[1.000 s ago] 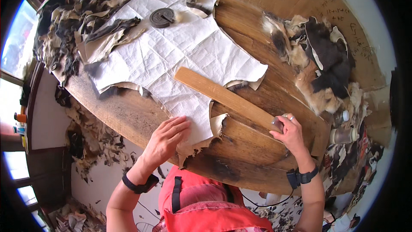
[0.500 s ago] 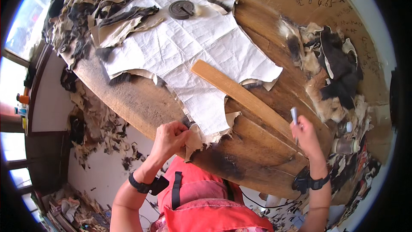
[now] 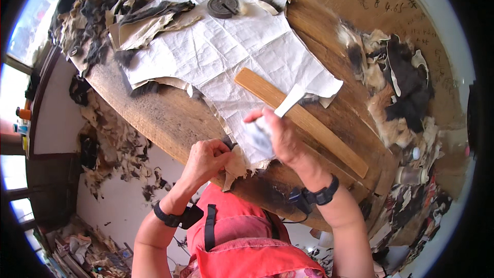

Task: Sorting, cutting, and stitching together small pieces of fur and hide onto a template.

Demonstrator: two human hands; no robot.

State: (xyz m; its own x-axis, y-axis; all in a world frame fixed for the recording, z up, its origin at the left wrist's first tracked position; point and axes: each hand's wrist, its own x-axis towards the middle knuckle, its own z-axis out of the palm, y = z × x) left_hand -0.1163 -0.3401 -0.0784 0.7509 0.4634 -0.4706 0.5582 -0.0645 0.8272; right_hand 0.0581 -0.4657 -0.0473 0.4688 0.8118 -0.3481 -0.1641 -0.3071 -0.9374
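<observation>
A white cloth-like pattern sheet (image 3: 206, 56) lies over pieced fur hides on the wooden board (image 3: 159, 116). At its near narrow end, my left hand (image 3: 206, 158) is closed in a pinch on a pale hide edge (image 3: 236, 163) with dark fur beside it. My right hand (image 3: 282, 136) is closed round a white-handled tool (image 3: 290, 100). The handle points up and right, and a pale, blurred end lies over the sheet's near end; its kind cannot be made out. A wooden strip (image 3: 319, 128) lies slantwise under the handle, partly on the sheet.
A round dark metal weight (image 3: 223, 6) rests on the sheet's far part. Fur scraps (image 3: 98, 15) heap at the far left, and more fur pieces (image 3: 399, 82) lie at the right beside a cardboard sheet (image 3: 381, 5). A small jar (image 3: 411, 175) stands at the board's right.
My right hand has moved left with the tool, from beside the wooden strip's near end to over the sheet's near end. The left hand keeps its pinch on the hide edge.
</observation>
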